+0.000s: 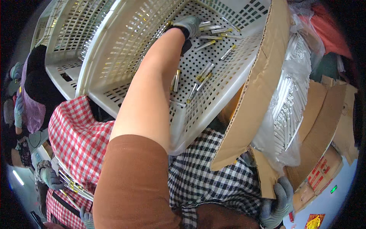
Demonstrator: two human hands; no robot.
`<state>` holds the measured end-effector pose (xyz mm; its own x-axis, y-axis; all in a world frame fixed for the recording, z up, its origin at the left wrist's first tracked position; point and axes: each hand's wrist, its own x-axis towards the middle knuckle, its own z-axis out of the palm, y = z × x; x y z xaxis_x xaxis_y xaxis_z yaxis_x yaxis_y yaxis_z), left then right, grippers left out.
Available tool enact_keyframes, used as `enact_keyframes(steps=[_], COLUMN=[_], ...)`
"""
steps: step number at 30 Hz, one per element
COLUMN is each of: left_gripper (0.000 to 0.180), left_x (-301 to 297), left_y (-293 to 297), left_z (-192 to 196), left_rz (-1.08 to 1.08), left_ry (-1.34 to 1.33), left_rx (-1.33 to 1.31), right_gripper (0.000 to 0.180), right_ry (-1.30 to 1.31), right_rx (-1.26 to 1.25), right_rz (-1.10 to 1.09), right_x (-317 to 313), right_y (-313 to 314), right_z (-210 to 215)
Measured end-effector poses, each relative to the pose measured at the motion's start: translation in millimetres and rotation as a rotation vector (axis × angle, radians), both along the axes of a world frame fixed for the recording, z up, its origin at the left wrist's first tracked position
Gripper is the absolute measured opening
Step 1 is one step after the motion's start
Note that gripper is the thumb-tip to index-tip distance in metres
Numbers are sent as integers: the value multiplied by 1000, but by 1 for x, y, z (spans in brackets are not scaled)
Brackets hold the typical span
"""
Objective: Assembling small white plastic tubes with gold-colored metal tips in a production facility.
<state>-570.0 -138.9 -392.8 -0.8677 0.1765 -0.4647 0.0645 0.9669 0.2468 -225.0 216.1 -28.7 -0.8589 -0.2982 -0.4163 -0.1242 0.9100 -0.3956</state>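
Observation:
My left arm, in a brown sleeve, stretches into a white perforated plastic basket (93, 63). The grey-gloved left hand (189, 25) is low over its far floor, beside small shiny tubes with yellow ends (215, 30). Its fingertips are turned away, so I cannot see whether it grips one. More tubes (204, 72) lie scattered on the nearer floor of the basket. At the lower right my gloved right hand (279, 202) is closed on the flap of a cardboard box (265, 173). Clear plastic in the box wraps a thick stack of thin white tubes (288, 110).
Another white basket (63, 57) stands at the left. Beside me a person in a red checked apron (78, 129) has gloved hands (50, 174) near a tray of thin rods (72, 183). More cardboard cartons (320, 171) are on the right.

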Motion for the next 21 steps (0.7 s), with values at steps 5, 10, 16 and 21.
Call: enact_keyframes(steps=[5,10,16,21], left_gripper=[58,48,30,30], left_x=[24,65,111,80], left_y=[11,74,100,80], left_z=[17,14,23,26], left_rz=[286,-119,195,105], left_ry=[-33,44,131,-139], left_rx=[180,295,273,167], right_gripper=[45,43,46,49], right_ry=[14,30,121,93], right_rx=[-29,13,44,26], right_rz=[61,96,123,82], right_x=[1,4,18,34], right_y=[1,-2,0,7], right_z=[0,-3,3,0])
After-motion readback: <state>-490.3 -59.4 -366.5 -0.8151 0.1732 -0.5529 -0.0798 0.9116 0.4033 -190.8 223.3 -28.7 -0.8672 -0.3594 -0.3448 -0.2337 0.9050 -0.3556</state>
